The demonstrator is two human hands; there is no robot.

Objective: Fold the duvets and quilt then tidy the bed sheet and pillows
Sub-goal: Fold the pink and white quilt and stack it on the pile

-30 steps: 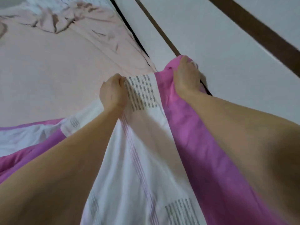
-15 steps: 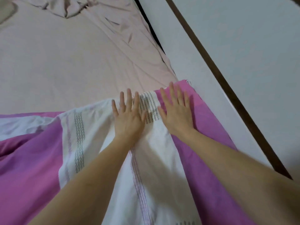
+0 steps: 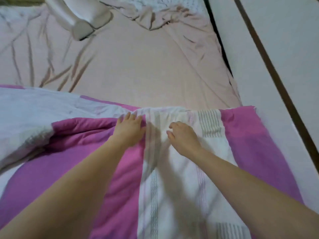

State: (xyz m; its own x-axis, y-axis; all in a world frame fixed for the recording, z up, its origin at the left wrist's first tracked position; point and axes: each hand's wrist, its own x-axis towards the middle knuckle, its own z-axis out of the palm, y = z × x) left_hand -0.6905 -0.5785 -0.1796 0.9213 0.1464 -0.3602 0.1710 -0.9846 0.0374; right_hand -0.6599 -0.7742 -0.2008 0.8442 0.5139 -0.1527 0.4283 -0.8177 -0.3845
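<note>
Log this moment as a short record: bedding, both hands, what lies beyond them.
duvet: pink and white duvet, spread over the near part of the bed
left hand: left hand flat on the duvet near its far edge, fingers straight
right hand: right hand on the white striped panel, fingers loosely bent, gripping nothing
bed sheet: pale pink bed sheet, creased, bunched at the far end
pillow: white pillow at the far end

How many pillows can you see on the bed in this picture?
1. A white pillow lies at the far left end of the pink bed sheet, beyond the duvet. Others may be out of frame.
</note>
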